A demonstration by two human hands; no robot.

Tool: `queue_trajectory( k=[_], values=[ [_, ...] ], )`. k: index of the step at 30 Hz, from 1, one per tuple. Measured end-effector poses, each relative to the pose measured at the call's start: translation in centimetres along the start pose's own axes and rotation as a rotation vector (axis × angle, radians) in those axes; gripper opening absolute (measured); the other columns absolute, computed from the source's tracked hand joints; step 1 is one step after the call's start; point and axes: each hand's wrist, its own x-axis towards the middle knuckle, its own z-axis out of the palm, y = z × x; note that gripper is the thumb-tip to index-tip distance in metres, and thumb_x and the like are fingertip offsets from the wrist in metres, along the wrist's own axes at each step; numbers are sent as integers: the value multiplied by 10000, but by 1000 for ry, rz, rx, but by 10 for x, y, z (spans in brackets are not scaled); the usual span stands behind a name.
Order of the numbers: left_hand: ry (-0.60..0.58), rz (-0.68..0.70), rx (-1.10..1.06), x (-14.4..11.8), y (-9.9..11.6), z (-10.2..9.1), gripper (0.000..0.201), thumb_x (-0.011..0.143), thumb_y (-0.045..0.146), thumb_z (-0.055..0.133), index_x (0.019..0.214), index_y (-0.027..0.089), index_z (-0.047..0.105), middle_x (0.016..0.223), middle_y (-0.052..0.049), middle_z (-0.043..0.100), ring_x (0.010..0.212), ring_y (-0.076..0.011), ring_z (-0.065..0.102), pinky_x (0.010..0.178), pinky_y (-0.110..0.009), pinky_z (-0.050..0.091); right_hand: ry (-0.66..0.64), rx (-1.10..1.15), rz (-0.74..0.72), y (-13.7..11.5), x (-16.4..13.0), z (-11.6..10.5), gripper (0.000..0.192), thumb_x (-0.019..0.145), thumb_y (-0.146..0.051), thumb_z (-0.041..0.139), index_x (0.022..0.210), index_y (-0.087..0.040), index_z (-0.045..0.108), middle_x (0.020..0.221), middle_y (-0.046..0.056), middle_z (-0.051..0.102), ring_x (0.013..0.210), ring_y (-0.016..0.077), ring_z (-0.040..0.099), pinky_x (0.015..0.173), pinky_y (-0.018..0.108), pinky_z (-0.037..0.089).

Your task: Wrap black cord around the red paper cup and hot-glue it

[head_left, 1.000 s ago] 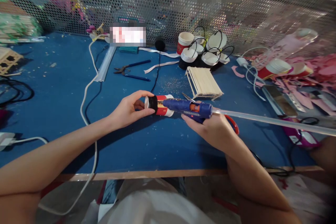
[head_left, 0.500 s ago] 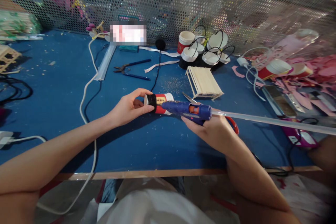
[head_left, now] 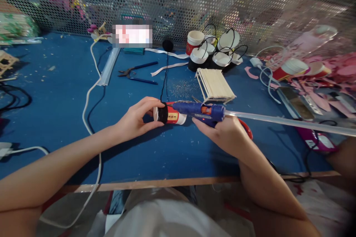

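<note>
Between the thumb and fingers of my left hand (head_left: 141, 115) is a small red and white paper cup (head_left: 174, 117), lying on its side with black yarn wound round one end. A strand of black yarn (head_left: 164, 81) runs from it back to a black ball of yarn (head_left: 167, 45). My right hand (head_left: 226, 133) is wrapped round a blue glue gun (head_left: 200, 112) with a long clear glue stick (head_left: 267, 117) out of its rear. The gun's tip is at the cup, beside the yarn edge; whether it touches I cannot tell.
Behind the cup lie blue-handled pliers (head_left: 139, 71) and a small wooden-stick stand (head_left: 215, 83). Several yarn-handled cups (head_left: 198, 55) stand near the mesh wall. Red-handled scissors (head_left: 246, 129) lie partly under my right hand. A white cable (head_left: 86, 105) crosses the left side; pink scraps (head_left: 330, 92) lie right.
The cup has rolled a little in my left fingers, so its printed label faces lower. The glue gun's tip has shifted slightly up along the cup. The view has moved slightly.
</note>
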Motion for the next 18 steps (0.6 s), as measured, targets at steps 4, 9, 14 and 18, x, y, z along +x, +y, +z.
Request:
queue_trajectory(
  k=[4, 9, 14, 18],
  values=[
    [-25, 113, 178, 0, 5, -2, 399, 792, 280, 653, 1140, 163, 497, 1177, -147, 524, 1087, -226, 550, 881, -357, 519, -23, 37, 21, 0, 5, 1, 160, 787, -274, 556, 881, -188, 654, 689, 79, 649, 807, 256, 652, 674, 353, 539],
    [-57, 169, 279, 1, 7, -3, 371, 810, 278, 632, 1136, 168, 491, 1195, -158, 507, 1093, -230, 547, 875, -351, 521, -53, 61, 47, 0, 7, 2, 171, 793, -291, 547, 882, -198, 659, 645, 66, 639, 781, 248, 649, 651, 347, 538],
    [-12, 76, 108, 1, 2, -1, 408, 784, 276, 663, 1145, 174, 502, 1162, -138, 522, 1050, -217, 556, 831, -345, 542, -62, 46, 40, -2, 4, -2, 152, 790, -297, 552, 842, -203, 659, 615, 66, 623, 770, 255, 648, 627, 349, 534],
    [27, -58, -98, 2, -2, 1, 428, 766, 256, 678, 1153, 186, 507, 1119, -105, 526, 900, -164, 596, 747, -304, 566, -51, 25, 29, -4, 1, -5, 146, 782, -304, 566, 818, -196, 657, 607, 70, 612, 758, 259, 647, 615, 352, 532]
  ],
)
